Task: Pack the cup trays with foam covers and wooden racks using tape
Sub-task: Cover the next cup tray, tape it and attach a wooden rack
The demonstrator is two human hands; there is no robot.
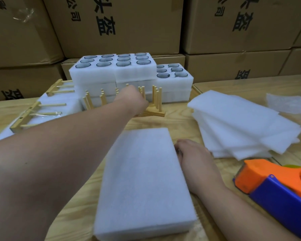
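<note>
Left hand [135,100] extended far forward, curled over the pegs of an upright wooden rack [153,108]; fingers hidden behind the knuckles, so actual grip on a peg cannot be confirmed. Rack directly under and just right of that hand, base long axis running left to right, pegs vertical. Right hand [192,153] resting palm-down, fingers loosely together, touching the right long edge of the covered cup tray [142,185]. Tray well behind the left hand, toward the body, long axis running front to back. Judged next: rack carried back onto the tray; left hand clearly nearer the rack. Tape dispenser [274,183] just right of the right hand, unmarked. Cartons [120,23] beyond the left hand with black Chinese print, partly cropped; "公司" legible.
</note>
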